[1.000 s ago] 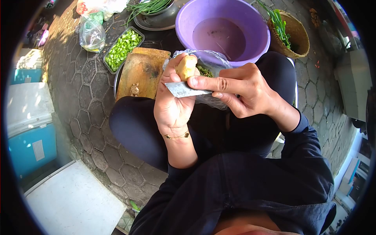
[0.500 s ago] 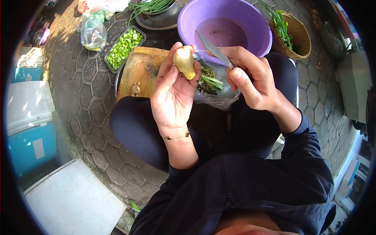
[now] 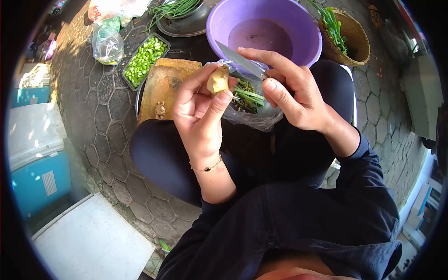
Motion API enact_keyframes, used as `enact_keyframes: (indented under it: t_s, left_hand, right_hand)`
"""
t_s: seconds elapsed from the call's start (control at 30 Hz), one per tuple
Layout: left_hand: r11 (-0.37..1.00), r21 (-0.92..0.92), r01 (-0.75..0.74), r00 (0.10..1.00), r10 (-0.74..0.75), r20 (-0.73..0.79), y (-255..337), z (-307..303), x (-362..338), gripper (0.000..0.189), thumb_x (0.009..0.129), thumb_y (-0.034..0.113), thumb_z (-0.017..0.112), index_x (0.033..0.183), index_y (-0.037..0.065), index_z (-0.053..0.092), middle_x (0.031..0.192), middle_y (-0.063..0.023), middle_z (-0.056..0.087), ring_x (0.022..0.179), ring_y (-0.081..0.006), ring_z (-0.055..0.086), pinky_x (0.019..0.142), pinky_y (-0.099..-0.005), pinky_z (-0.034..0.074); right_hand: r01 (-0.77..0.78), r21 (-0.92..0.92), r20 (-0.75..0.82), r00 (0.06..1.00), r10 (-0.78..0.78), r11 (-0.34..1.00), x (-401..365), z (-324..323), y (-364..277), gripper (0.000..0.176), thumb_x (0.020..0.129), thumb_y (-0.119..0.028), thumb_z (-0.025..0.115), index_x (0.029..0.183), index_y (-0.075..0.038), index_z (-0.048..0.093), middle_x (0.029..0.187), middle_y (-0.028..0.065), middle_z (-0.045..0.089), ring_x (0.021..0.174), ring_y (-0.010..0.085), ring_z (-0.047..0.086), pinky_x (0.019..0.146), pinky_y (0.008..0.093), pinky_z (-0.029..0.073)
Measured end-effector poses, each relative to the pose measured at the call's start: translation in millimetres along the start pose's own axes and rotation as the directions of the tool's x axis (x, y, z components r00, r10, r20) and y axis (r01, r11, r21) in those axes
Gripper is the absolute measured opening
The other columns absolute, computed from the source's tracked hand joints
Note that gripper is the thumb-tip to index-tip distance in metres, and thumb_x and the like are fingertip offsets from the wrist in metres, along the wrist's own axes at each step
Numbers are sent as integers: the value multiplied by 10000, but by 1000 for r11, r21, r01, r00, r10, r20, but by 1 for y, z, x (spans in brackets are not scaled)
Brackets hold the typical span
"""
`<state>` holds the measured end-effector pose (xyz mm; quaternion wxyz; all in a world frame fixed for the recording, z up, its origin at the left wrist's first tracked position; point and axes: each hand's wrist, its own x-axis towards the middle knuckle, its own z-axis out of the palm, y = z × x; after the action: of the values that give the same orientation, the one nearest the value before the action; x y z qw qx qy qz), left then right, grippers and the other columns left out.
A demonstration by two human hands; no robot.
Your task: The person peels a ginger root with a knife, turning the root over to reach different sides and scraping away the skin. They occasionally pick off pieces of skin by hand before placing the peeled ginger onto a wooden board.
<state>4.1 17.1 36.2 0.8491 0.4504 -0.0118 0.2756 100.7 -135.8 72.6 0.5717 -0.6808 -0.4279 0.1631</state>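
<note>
A partly peeled piece of ginger [image 3: 218, 80], pale yellow with some brown skin at its top, is pinched between the thumb and fingers of my left hand [image 3: 198, 112]. My right hand [image 3: 298, 98] grips a small knife [image 3: 241, 61], its blade pointing up and left. The blade is close to the ginger but apart from it. Below the hands, a clear plastic bag [image 3: 254, 119] holds green stalks and dark scraps [image 3: 249, 98]. A wooden cutting board [image 3: 163, 86] lies to the left, with a small knobbly ginger piece [image 3: 160, 110] on it.
A purple basin [image 3: 313, 42] with some water stands ahead. Chopped green vegetables fill a clear tray [image 3: 127, 80] at left. Long green beans [image 3: 172, 9] lie on a metal pot lid [image 3: 179, 28]. A woven basket [image 3: 361, 44] holds leafy greens. Plastic bags [image 3: 107, 44] sit far left.
My left hand has rolled the ginger round, and its thumb now lies across the lower part. The knife has shifted slightly left with my right hand.
</note>
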Motion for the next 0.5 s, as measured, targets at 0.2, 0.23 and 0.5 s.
enact_keyframes:
  t_s: [0.2,0.23,0.5]
  left_hand:
    - [970,174,-172,982,182,-48,-3,3,1,378,738,-112,697,1082,-57,552,1097,-147,572,966,-222,626,871,-317,515]
    - [955,216,-203,974,219,-51,-4,2,1,359,725,-113,711,1047,-52,563,1094,-150,563,963,-234,629,881,-332,516]
    - [926,271,-261,956,287,-58,-4,6,-1,289,722,-93,727,973,-43,593,1112,-170,539,965,-252,626,866,-344,526]
  right_hand:
    - [96,-81,44,995,-92,992,-1,6,5,552,933,-268,490,1394,10,365,540,30,472,475,83,432,489,226,341]
    - [167,-115,40,986,-164,979,-1,7,6,557,931,-271,493,1393,13,365,542,46,476,469,97,439,493,230,348]
    - [234,-218,126,970,-210,948,-2,7,7,512,923,-233,507,1352,33,419,1051,185,652,846,264,676,789,315,511]
